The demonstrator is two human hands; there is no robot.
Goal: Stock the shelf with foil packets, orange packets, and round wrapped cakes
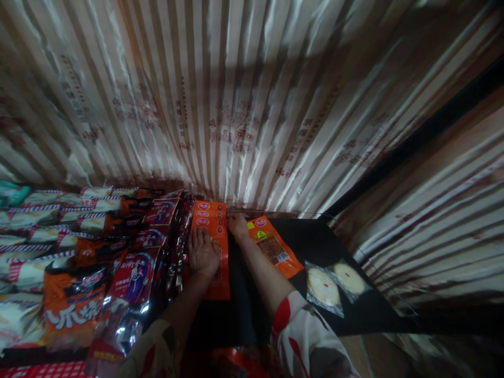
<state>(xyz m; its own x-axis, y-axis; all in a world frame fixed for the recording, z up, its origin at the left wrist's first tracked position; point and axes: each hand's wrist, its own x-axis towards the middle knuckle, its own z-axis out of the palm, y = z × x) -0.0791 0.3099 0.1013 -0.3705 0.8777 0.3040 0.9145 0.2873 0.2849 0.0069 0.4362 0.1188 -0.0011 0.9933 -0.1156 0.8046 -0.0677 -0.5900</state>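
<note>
Head view: I observe the left hand (203, 253) flat, fingers extended, on overlapping rectangular orange plastic pouches (224, 254), left of the curled right hand (238, 227), whose grip I cannot tell. Light, even palm pressure should keep their edges aligned.

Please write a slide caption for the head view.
Left hand on overlapping orange packets, right hand near a single orange packet, on a black surface.

Orange packets (274, 247), striped curtain (236, 100), black table (311, 236)
</note>
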